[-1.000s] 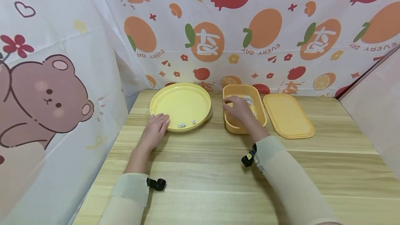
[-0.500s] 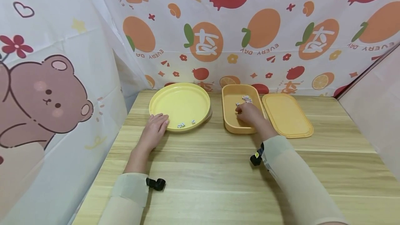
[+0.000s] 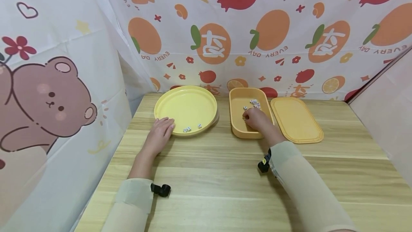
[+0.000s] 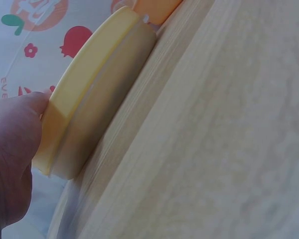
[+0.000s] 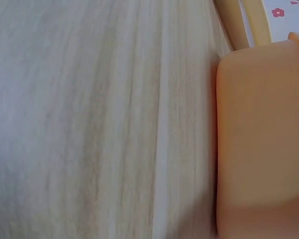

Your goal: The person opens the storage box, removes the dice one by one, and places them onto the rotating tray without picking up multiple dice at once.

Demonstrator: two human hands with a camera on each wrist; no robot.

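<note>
1. At the far left corner of the tabletop (image 3: 206,182), a round yellow tray (image 3: 190,107) is set; its near-left rim is touched by the left hand (image 3: 158,135), whose fingers are laid over it, relaxed and nearly straight.
2. Three small white cubes (image 3: 189,129) with dark marks are seen inside that tray by its near rim, two side by side and one a little to the right.
3. Near the middle of the tabletop's far edge, an orange container (image 3: 248,134) is placed, well apart from the tray.
4. The right hand (image 3: 259,120) is lowered into it, fingers bent and drawn together; whether anything is pinched cannot be told.
5. More cubes (image 3: 255,103) are clustered in the container's far right part, with a single cube (image 3: 245,108) lying nearer the fingertips.
6. Just right of the container, an orange lid (image 3: 297,120) is laid flat.
</note>
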